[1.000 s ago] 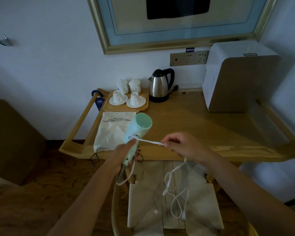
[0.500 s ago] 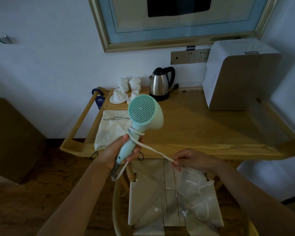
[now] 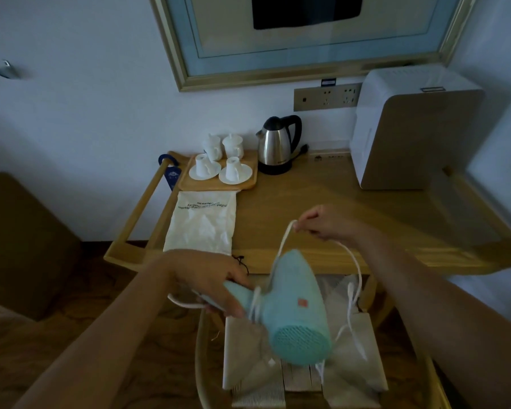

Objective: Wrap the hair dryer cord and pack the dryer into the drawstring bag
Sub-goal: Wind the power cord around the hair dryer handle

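My left hand [image 3: 211,280] grips the handle of a mint-green hair dryer [image 3: 295,312], which is tipped so its grille end points down toward me. A white cord [image 3: 282,246] is looped around the handle where it meets the body. My right hand [image 3: 322,221] pinches the cord above the dryer, over the desk's front edge. The rest of the cord hangs down on the right in loose loops. A white drawstring bag [image 3: 202,224] with printed text lies flat on the wooden desk [image 3: 337,214], left of my hands.
A wooden tray [image 3: 219,184] with white cups and saucers, a steel kettle [image 3: 278,149] and a white appliance [image 3: 407,131] stand at the back of the desk. A chair with a pale cushion [image 3: 301,376] sits below the dryer. A wall socket panel [image 3: 326,97] is behind.
The dryer has swung from upright to pointing down toward me. My right hand has lifted the cord from below the desk edge up and over the dryer.
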The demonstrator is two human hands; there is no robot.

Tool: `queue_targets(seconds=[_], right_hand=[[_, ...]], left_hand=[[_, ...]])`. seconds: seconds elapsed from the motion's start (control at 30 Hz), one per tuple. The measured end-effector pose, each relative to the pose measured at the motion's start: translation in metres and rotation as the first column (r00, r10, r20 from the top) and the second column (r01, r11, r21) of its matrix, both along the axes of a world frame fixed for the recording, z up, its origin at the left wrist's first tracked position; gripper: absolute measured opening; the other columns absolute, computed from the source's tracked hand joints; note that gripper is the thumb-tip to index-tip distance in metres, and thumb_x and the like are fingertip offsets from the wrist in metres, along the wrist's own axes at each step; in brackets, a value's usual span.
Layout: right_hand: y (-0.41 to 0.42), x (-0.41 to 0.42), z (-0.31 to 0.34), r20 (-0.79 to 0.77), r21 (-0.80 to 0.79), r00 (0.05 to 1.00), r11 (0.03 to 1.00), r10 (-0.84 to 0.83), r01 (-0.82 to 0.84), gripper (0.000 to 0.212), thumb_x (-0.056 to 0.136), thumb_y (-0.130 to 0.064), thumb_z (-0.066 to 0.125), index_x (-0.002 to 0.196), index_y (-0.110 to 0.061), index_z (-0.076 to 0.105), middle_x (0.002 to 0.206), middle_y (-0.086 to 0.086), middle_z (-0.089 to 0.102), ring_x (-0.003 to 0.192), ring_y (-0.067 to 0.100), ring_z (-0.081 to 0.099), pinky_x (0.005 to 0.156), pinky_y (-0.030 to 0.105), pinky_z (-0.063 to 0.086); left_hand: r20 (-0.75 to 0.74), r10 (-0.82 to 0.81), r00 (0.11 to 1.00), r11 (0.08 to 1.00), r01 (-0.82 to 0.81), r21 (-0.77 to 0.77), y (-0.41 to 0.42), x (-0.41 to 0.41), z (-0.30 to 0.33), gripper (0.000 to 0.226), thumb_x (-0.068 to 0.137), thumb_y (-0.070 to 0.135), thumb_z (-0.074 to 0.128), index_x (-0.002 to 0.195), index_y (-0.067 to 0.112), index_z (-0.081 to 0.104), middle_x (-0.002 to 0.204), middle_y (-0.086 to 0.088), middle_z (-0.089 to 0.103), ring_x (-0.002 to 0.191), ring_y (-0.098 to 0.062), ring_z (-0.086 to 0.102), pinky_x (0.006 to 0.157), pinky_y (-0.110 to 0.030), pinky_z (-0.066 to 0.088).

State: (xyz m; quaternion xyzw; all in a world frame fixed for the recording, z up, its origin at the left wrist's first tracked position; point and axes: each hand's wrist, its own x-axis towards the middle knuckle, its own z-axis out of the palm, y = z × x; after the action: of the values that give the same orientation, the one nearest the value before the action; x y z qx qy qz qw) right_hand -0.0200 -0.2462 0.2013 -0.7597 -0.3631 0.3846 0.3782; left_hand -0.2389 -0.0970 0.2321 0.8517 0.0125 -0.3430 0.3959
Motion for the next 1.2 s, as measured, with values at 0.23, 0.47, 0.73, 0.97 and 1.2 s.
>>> queue_targets(seconds=[0.23,0.47,0.73,0.97,1.2], right_hand=[[0.014,-0.039,0.042,0.174,0.082,0.984,0.996,-0.046,0.032,0.014,0.077,-0.021,0.069,0.086,-0.010,0.069,0.074,-0.002,0.063,0.062,0.008,0.052,0.056,0.020,0.043],[-0.012,-0.075,-0.003,0.055,0.123,0.995,0.988,0.087,-0.093,0.021,0.091,-0.024,0.052,0.077,-0.014,0.065,0.055,-0.006,0.050,0.047,0.009,0.038,0.046,0.021,0.030],[-0.042,-0.073,-0.085,-0.006,0.158,0.999,0.987,0.036,-0.034,0.029,0.093,-0.024,0.049,0.066,-0.027,0.060,0.049,-0.009,0.044,0.040,0.002,0.036,0.045,0.021,0.031],[-0.046,-0.067,-0.085,-0.395,0.240,0.908,0.970,0.142,-0.047,0.028,0.089,-0.030,0.051,0.074,-0.012,0.066,0.049,-0.002,0.049,0.042,0.012,0.036,0.046,0.026,0.029],[-0.051,-0.042,-0.083,-0.333,0.111,0.878,0.939,0.344,-0.325,0.027,0.087,-0.034,0.051,0.088,-0.015,0.070,0.069,0.004,0.055,0.070,0.015,0.055,0.077,0.026,0.046]], left_hand=[[0.028,0.605,0.796,0.788,-0.604,0.124,-0.018,0.015,-0.083,0.034,0.083,0.047,0.064,0.095,0.015,0.066,0.081,-0.007,0.073,0.061,-0.019,0.067,0.065,-0.031,0.058],[0.044,0.894,0.446,0.447,-0.880,-0.162,-0.021,0.020,-0.092,0.031,0.091,0.037,0.055,0.096,0.006,0.060,0.068,-0.006,0.061,0.049,-0.012,0.056,0.044,-0.022,0.045],[-0.221,0.941,0.258,0.095,-0.825,-0.558,-0.030,0.022,-0.081,0.029,0.091,0.032,0.054,0.100,0.004,0.057,0.062,-0.008,0.057,0.045,-0.015,0.049,0.034,-0.018,0.038],[-0.065,0.951,0.301,0.204,-0.772,-0.603,-0.030,0.024,-0.072,0.034,0.092,0.036,0.052,0.095,0.003,0.059,0.064,-0.009,0.056,0.042,-0.014,0.048,0.034,-0.019,0.037],[-0.095,0.812,0.576,0.256,-0.497,-0.830,-0.014,0.008,-0.054,0.047,0.082,0.059,0.049,0.094,0.014,0.061,0.059,-0.001,0.050,0.038,-0.008,0.040,0.031,-0.016,0.028]])
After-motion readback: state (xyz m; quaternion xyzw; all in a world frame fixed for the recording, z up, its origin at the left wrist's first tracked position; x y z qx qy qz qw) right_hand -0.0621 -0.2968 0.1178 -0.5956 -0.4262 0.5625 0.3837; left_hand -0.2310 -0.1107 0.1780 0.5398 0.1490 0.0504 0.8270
